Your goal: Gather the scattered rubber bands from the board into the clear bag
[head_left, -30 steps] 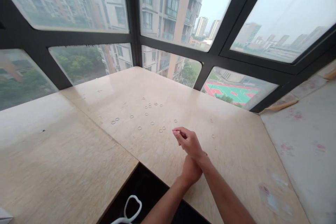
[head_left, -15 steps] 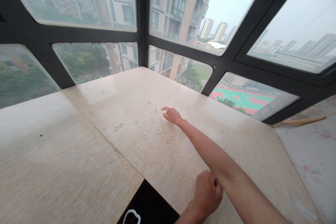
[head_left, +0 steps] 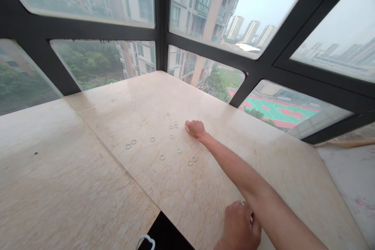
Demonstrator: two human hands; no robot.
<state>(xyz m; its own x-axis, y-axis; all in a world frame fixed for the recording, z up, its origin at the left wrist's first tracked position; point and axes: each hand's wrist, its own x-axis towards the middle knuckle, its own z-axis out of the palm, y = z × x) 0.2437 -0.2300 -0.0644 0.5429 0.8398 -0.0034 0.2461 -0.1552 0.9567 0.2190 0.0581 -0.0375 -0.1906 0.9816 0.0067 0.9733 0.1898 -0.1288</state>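
Observation:
Thin, pale rings lie scattered on the beige marble surface (head_left: 140,175). One cluster of rings (head_left: 175,126) is just left of my right hand (head_left: 195,128), whose fingers are pinched together low over the surface. The ring that was at these fingertips no longer shows on the surface and appears to be in the pinch. Below my right forearm, my left hand (head_left: 240,224) is curled into a fist. A pale curved edge shows at the top of this fist and something dark in its gap; its contents are mostly hidden.
More rings (head_left: 192,161) lie nearer me, and a single ring (head_left: 255,152) is right of my forearm. A black panel (head_left: 165,234) with a white loop (head_left: 146,240) is at the bottom. Dark window frames (head_left: 162,19) border the surface. A small dark bit (head_left: 35,153) lies left.
My right fingers have closed and drawn slightly right; the ring they touched is gone from its spot. My left fist appears lower and further right as the view shifts.

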